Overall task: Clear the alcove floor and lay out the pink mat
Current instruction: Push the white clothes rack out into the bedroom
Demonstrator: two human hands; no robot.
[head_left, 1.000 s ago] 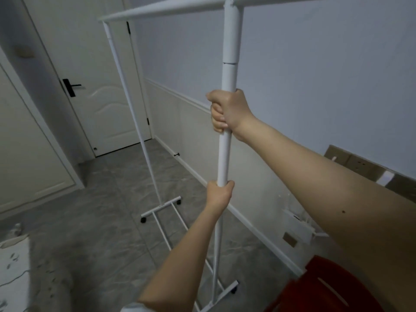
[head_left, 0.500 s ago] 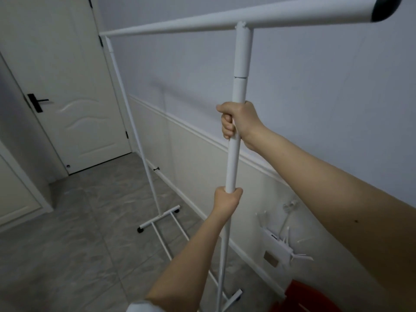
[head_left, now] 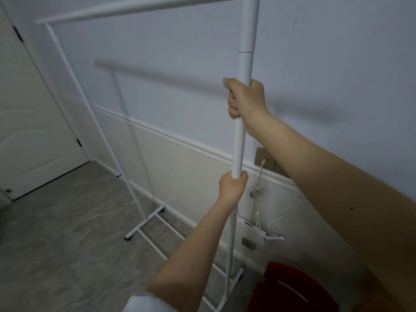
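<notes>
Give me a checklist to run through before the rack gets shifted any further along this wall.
1. Grip: right hand high and left hand lower, both closed around the near upright of the clothes rack. Ok.
2. Load: top rail carries no clothes. Ok.
3. Far foot: on the floor, bare grey tiles around it. Ok.
4. Near foot: close beside the red object; contact cannot tell.
5. Dangling cable and white router on the wall sit right behind the upright; snag risk. Not ok.
6. Pink mat: not in view. Cannot tell.
</notes>
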